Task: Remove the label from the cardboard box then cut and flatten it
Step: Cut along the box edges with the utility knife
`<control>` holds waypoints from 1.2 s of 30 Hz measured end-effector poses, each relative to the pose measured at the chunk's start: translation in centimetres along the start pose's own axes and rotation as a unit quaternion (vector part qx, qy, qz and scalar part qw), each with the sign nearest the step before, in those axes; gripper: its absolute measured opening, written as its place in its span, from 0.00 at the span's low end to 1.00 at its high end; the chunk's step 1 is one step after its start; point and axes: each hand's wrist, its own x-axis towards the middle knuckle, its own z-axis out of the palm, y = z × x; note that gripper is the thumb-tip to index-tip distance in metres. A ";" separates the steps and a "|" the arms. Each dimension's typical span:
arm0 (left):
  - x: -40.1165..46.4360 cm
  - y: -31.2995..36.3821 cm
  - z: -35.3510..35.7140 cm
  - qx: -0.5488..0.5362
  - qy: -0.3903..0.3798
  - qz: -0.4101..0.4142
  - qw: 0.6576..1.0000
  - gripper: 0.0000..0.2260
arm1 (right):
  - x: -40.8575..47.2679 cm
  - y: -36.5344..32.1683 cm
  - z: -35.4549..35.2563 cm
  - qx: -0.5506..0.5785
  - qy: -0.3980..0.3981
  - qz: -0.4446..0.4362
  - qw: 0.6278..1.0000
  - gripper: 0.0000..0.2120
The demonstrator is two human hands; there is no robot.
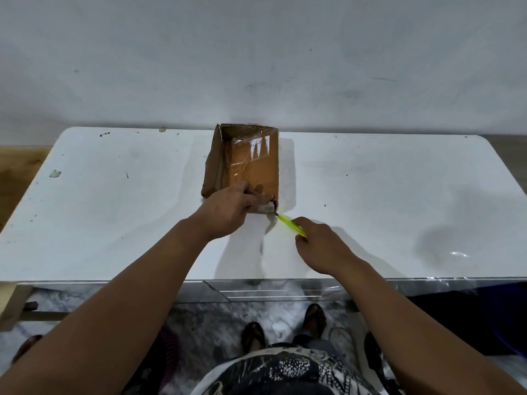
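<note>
— One cardboard box, one yellow cutter, two hands; that's the whole count on the white tabletop. The box lies near the far edge, against the wall.

— How far along?

— Early, I'd judge. The box keeps its shape, glossy tape across its top. The left hand pinches a pale scrap at the near corner, possibly the label; too small to be sure.

— And the other?

— The right hand has its fingers clenched round the cutter, blade tip at that same corner. Cutting the seams and flattening are all left.
</note>
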 end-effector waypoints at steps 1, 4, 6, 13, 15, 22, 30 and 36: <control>-0.1 -0.2 0.0 -0.002 0.003 0.004 1.000 0.22 | -0.1 0.3 -0.5 0.002 0.001 0.002 1.000 0.15; -0.5 -1.2 0.2 0.015 0.021 0.018 1.000 0.25 | -0.2 1.6 -2.3 0.018 0.054 0.013 0.998 0.07; -0.7 -1.9 0.2 0.044 0.027 0.010 0.999 0.25 | 0.0 2.0 -3.6 0.029 0.106 0.004 0.994 0.03; -2.2 -3.7 -0.7 0.070 0.055 0.012 0.996 0.25 | 4.0 -1.7 -5.8 0.105 0.168 -0.090 0.976 0.13; -2.7 -4.2 -1.1 0.072 0.071 0.015 0.995 0.23 | 5.2 -2.9 -5.8 0.090 0.150 -0.128 0.976 0.22; -3.7 -5.4 -1.8 0.100 0.125 -0.046 0.986 0.26 | 5.7 -4.2 -3.9 -0.043 0.118 -0.171 0.977 0.18; -1.5 -2.6 -2.9 0.097 0.108 -0.094 0.985 0.19 | 3.2 -5.7 -1.6 0.161 0.086 -0.126 0.975 0.13; 1.1 -0.1 -1.3 0.078 -0.008 -0.094 0.992 0.21 | 2.8 -4.8 -2.2 0.258 0.104 -0.015 0.961 0.06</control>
